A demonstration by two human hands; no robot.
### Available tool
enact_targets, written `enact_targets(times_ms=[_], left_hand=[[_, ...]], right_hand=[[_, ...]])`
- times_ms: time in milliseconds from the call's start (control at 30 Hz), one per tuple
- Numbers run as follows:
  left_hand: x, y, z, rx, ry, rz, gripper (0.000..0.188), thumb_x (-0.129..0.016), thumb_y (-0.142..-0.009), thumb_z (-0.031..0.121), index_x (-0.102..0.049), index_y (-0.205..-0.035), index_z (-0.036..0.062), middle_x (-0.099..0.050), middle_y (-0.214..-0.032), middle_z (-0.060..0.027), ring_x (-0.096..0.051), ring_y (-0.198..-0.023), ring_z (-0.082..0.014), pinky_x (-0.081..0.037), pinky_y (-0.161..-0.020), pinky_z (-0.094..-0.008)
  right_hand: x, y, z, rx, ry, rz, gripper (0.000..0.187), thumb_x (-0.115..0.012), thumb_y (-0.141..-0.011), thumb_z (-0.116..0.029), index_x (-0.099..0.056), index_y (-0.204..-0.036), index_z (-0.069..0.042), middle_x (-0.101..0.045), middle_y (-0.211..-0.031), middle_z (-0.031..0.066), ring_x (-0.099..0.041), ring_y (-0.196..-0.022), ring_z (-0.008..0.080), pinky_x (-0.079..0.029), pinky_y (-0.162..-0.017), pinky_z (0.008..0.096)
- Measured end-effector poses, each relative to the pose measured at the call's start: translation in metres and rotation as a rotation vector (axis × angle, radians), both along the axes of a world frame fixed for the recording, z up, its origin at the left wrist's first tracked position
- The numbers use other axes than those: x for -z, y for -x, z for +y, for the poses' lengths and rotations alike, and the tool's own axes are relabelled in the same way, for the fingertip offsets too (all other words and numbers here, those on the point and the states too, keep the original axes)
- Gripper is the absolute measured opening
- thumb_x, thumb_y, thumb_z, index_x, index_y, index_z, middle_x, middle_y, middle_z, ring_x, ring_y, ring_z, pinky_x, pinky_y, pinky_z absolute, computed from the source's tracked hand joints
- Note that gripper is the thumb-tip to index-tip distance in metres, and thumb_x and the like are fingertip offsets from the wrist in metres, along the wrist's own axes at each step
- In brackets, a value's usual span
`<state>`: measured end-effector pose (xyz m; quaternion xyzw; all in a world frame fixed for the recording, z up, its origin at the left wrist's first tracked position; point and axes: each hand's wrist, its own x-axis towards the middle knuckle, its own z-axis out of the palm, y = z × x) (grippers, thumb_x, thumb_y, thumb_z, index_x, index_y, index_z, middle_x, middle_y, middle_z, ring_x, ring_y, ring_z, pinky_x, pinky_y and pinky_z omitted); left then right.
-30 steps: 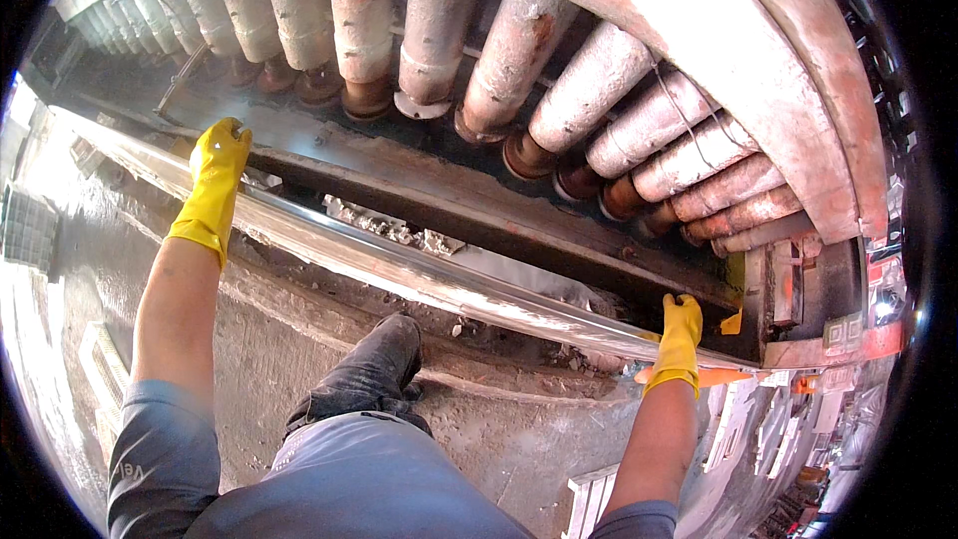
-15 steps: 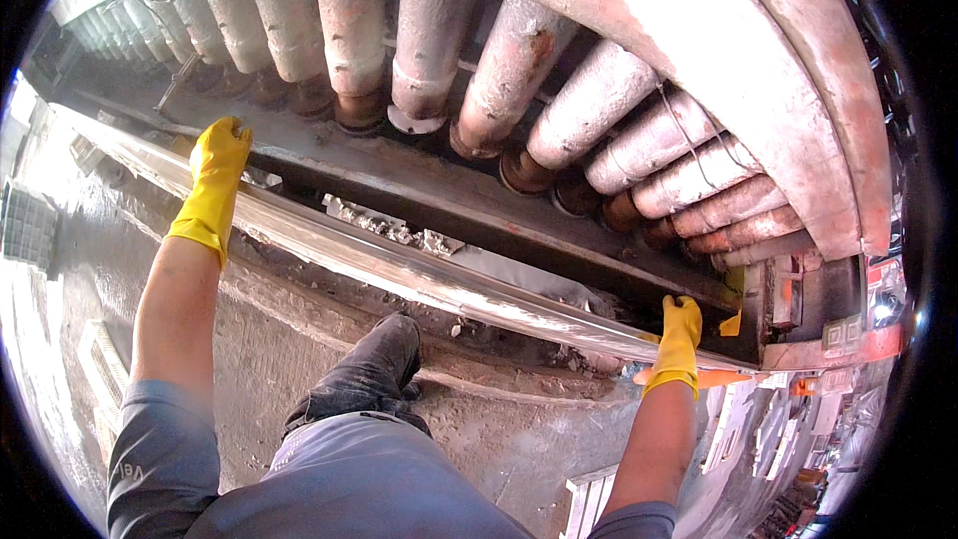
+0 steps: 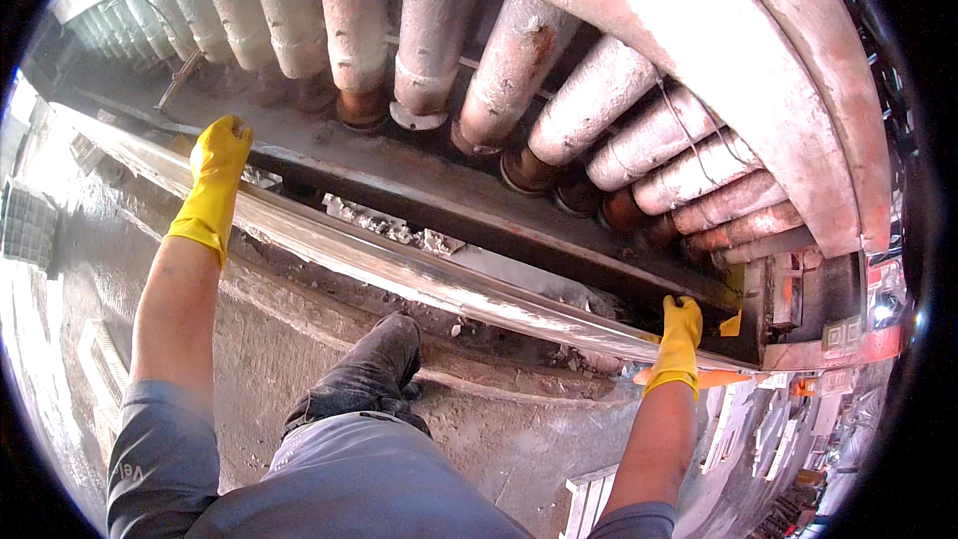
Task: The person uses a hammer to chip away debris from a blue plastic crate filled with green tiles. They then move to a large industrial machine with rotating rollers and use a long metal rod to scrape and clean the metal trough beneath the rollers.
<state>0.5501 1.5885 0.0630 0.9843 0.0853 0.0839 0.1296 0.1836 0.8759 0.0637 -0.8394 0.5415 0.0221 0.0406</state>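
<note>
Both of my hands wear yellow rubber gloves. My left hand [image 3: 222,150], at the left, is closed over the upper edge of a long, pale, dirt-streaked panel [image 3: 439,284], which looks like metal. Farther right and nearer to me, my right hand [image 3: 681,324] is closed at the same panel close to its right end. My arms are spread wide, and the panel slants across the view between them. Behind its edge lies a dark gap with broken whitish lumps [image 3: 384,227] in it. The fingertips on the far side are hidden.
A row of thick, crusted cylinders [image 3: 429,40] stands beyond the panel under a large curved pale beam [image 3: 689,0]. A grey ridged crate [image 3: 28,225] is at the far left, white slatted pieces [image 3: 589,499] at the lower right. My leg [image 3: 364,374] stands on the wet concrete floor [image 3: 499,449].
</note>
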Motion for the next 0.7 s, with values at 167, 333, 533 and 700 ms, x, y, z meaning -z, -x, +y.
enact_targets(times_ms=[167,333,533,700], left_hand=[[0.001,0.026,0.014,0.009,-0.017,-0.017,0.039,-0.069,-0.088,0.039,-0.071,-0.116,0.0125,-0.074,-0.111,-0.014,-0.068,-0.107,-0.0348,-0.053,-0.092,-0.0433],[0.0,0.049,0.022,-0.021,-0.023,0.006,0.041,-0.068,-0.089,0.039,-0.071,-0.119,0.0126,-0.073,-0.113,-0.0151,-0.068,-0.109,-0.0353,-0.053,-0.094,-0.0436],[0.005,0.066,0.033,-0.034,0.008,0.004,0.043,-0.068,-0.089,0.04,-0.071,-0.122,0.0127,-0.073,-0.116,-0.0146,-0.067,-0.111,-0.0349,-0.052,-0.096,-0.0429],[0.002,0.075,0.031,-0.039,0.01,0.023,0.044,-0.067,-0.089,0.041,-0.071,-0.122,0.0123,-0.073,-0.117,-0.0141,-0.067,-0.112,-0.0349,-0.052,-0.097,-0.0424]], right_hand=[[-0.003,0.02,0.016,-0.015,-0.007,-0.019,0.048,-0.069,-0.087,-0.047,-0.072,-0.118,-0.01,-0.073,-0.115,0.0174,-0.069,-0.109,0.0362,-0.053,-0.092,0.0452],[0.003,0.045,0.024,-0.025,0.021,-0.062,0.047,-0.069,-0.088,-0.046,-0.072,-0.117,-0.009,-0.074,-0.113,0.0162,-0.07,-0.107,0.0357,-0.053,-0.091,0.0447],[0.006,0.062,0.031,-0.029,0.002,-0.087,0.047,-0.069,-0.089,-0.045,-0.072,-0.117,-0.008,-0.075,-0.11,0.0149,-0.071,-0.104,0.0346,-0.054,-0.089,0.0442],[-0.003,0.064,0.044,-0.001,-0.028,-0.089,0.049,-0.068,-0.089,-0.044,-0.071,-0.12,-0.006,-0.073,-0.114,0.0177,-0.069,-0.109,0.0358,-0.052,-0.092,0.0438]])
